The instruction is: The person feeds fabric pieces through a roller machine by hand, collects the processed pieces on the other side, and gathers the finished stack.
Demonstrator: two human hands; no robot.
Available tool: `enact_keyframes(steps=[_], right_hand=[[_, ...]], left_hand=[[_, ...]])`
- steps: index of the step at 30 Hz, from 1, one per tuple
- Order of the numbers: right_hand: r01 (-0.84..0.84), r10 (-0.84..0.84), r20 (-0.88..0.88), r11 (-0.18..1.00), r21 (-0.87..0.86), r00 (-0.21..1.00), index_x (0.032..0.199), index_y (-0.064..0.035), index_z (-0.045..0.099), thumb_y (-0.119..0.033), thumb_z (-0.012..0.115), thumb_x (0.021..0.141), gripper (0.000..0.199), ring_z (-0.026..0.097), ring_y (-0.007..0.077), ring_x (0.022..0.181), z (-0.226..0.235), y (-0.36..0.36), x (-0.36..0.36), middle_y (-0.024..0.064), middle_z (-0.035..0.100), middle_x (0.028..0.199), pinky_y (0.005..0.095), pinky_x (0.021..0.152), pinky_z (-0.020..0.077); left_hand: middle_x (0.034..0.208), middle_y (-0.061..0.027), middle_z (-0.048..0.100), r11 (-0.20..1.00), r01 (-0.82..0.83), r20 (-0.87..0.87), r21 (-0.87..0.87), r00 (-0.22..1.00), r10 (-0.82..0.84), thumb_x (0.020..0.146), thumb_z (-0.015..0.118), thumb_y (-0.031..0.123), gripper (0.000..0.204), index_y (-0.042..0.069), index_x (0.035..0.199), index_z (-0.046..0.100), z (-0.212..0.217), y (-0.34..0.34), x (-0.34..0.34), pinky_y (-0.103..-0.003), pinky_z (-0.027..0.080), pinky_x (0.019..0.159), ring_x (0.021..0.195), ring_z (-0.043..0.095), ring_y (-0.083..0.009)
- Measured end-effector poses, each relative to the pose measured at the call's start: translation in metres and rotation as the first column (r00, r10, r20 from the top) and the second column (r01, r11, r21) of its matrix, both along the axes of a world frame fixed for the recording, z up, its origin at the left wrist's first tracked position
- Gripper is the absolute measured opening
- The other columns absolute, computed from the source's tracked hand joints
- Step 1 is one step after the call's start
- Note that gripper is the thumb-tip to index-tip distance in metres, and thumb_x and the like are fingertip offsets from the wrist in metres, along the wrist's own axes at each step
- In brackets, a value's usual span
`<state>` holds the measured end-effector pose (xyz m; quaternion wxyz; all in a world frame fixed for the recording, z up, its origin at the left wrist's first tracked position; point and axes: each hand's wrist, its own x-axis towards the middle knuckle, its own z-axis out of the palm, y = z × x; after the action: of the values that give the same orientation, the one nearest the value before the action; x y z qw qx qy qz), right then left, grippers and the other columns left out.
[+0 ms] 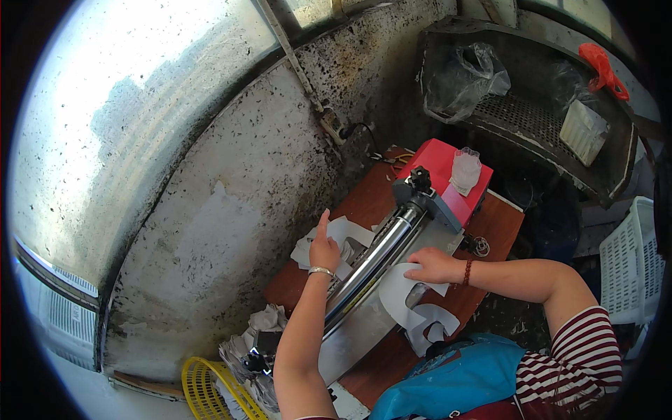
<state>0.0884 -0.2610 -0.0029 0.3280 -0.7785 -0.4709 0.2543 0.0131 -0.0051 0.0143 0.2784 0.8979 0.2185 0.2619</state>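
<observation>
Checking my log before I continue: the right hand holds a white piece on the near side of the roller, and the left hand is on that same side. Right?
Not quite: the left hand is across the roller, on the side toward the wall, as the head view shows. The right hand does hold a white piece on the near side.

right hand [435, 267] gripping white sheet [396, 292], metal roller [390, 239]

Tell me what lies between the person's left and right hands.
The head view shows white sheets, a shiny metal roller and a grey metal plate between the left hand and the right hand.
</observation>
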Motion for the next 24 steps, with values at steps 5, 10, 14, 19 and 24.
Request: enact_keyframes(steps=[5,10,14,19,24], right_hand=[[-0.054,-0.031,0.687,0.993,0.101,0.726,0.088,-0.006,0.056,-0.029,0.066,0.071,0.03,0.057,0.0246,0.072,0.041,-0.014,-0.027,0.0078,0.054,0.074,0.0365,0.061,0.0445],[-0.284,0.171,0.735,0.958,0.031,0.656,0.068,-0.011,0.055,-0.024,0.06,0.072,0.014,0.055,0.0193,0.068,0.02,-0.013,-0.031,0.0036,0.051,0.069,0.0318,0.064,0.0402],[-0.312,0.162,0.791,0.949,0.038,0.591,0.063,-0.0119,0.054,-0.022,0.058,0.073,0.015,0.055,0.0189,0.067,0.004,0.007,-0.029,0.003,0.051,0.069,0.0318,0.063,0.0403],[-0.23,-0.013,0.728,0.945,0.234,0.686,0.069,-0.0108,0.056,-0.02,0.059,0.073,0.01,0.055,0.0194,0.065,0.013,0.01,-0.03,0.0039,0.053,0.071,0.0323,0.062,0.0414],[-0.312,0.139,0.47,0.897,0.314,0.872,0.075,-0.0098,0.057,-0.02,0.061,0.074,0.011,0.056,0.0213,0.066,0.004,-0.038,-0.056,0.0045,0.054,0.073,0.0332,0.064,0.0437]], left_hand=[[0.097,-0.0143,0.059,0.962,0.202,-0.165,0.184,0.971,-0.172,0.071,0.047,-0.004,0.053,0.022,0.117,0.053,-0.003,0.0,-0.017,-0.041,0.047,0.068,0.078,0.059,-0.0324],[0.098,-0.0124,0.059,0.913,0.226,-0.217,0.34,0.963,-0.158,0.071,0.046,0.0,0.035,0.017,0.096,0.065,-0.003,0.0,-0.011,-0.039,0.048,0.068,0.08,0.059,-0.03],[0.095,-0.0133,0.061,0.917,0.389,-0.589,0.09,0.763,-0.266,0.077,0.047,0.013,0.025,0.008,0.093,0.066,-0.02,-0.002,-0.002,-0.038,0.046,0.077,0.084,0.059,-0.0311],[0.091,-0.0157,0.063,0.912,0.324,-0.592,-0.252,0.694,-0.411,0.076,0.051,0.025,0.03,0.003,0.09,0.065,-0.029,0.004,0.007,-0.036,0.045,0.078,0.083,0.06,-0.0294],[0.085,-0.0167,0.063,0.934,0.242,-0.493,-0.264,0.798,-0.346,0.071,0.059,0.024,0.029,0.0,0.087,0.064,-0.036,0.016,0.0,-0.034,0.046,0.073,0.079,0.06,-0.0257]])
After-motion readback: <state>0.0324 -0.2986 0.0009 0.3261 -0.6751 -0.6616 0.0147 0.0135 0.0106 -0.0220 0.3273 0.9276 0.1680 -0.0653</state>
